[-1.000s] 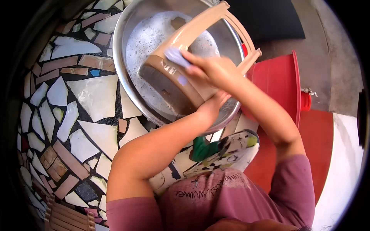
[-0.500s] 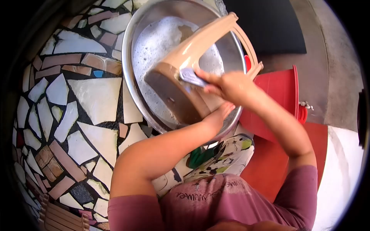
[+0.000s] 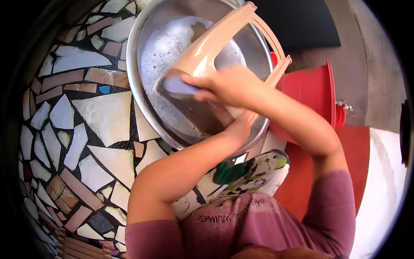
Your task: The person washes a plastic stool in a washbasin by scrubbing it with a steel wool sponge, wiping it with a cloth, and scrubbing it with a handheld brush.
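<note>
A beige plastic stool [image 3: 200, 54] lies tilted on its side over a large metal basin [image 3: 134, 71], its legs pointing up and right. My right hand [image 3: 228, 86], somewhat blurred, is closed on a pale purple scrub brush [image 3: 180, 85]. The brush is at the edge of the stool's seat. Lower down, my left hand [image 3: 240, 128] grips the near side of the stool, its fingers partly hidden behind my right forearm. Foamy, greyish water [image 3: 166, 45] fills the bottom of the basin.
To the right stands a red plastic bucket [image 3: 306, 101], with a tap [image 3: 344, 105] beyond it. A black panel [image 3: 302, 23] is at the top right. Broken-tile flooring [image 3: 103, 116] covers the left, and a slatted brown plastic piece [image 3: 82, 248] shows at the lower left.
My right hand has swept the brush left across the edge of the stool's seat. The stool and basin appear slightly further left and up in view. My left hand keeps its hold.
</note>
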Action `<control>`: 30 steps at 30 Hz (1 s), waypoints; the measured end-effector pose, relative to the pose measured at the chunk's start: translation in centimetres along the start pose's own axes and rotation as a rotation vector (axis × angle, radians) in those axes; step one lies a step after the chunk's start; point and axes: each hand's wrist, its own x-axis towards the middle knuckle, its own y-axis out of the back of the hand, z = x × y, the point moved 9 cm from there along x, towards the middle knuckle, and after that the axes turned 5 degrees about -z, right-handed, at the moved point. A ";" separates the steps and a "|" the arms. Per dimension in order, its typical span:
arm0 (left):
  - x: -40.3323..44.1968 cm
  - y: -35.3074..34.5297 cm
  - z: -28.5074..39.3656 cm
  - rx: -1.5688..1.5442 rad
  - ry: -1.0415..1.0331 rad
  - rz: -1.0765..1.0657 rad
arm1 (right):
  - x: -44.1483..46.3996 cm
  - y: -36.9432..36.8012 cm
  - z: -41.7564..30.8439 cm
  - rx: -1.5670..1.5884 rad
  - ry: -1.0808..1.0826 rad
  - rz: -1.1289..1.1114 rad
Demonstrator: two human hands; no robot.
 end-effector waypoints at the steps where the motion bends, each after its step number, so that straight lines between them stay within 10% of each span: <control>1: 0.2 -0.2 -0.2 -0.191 -0.218 -0.165 | 0.9 -0.4 -0.2 0.012 -0.001 0.004; 4: 0.0 -0.6 -0.4 -0.439 -0.324 -0.232 | -1.1 -0.9 1.1 0.205 -0.025 0.177; 6: -0.8 -1.5 -1.6 -1.417 -0.237 -0.794 | -8.6 -5.8 3.8 0.335 -0.071 0.142; 7: -1.3 0.3 -3.1 -1.695 -0.347 -0.833 | -11.8 -6.6 3.8 0.373 -0.010 0.395; 8: -2.0 2.4 -5.5 -1.973 -0.469 -0.873 | -14.1 -9.0 4.4 0.251 -0.198 0.151; 12: -0.8 1.3 -19.1 -2.306 0.019 -0.645 | -19.3 -15.0 2.5 0.243 -0.343 0.369; 15: 2.3 -4.9 -17.5 -1.624 0.191 -0.700 | -21.0 -17.0 1.3 0.296 -0.457 0.413; 17: 4.5 -5.2 -16.1 -1.207 0.136 -0.007 | -22.1 -18.0 1.2 0.331 -0.528 0.479; 22: 3.6 -9.2 -13.9 -0.977 0.038 -0.261 | -22.7 -20.2 1.5 0.390 -0.597 0.535; 30: 3.2 -8.6 -16.1 -1.008 0.000 -0.083 | -19.4 -15.0 1.4 0.300 -0.462 0.608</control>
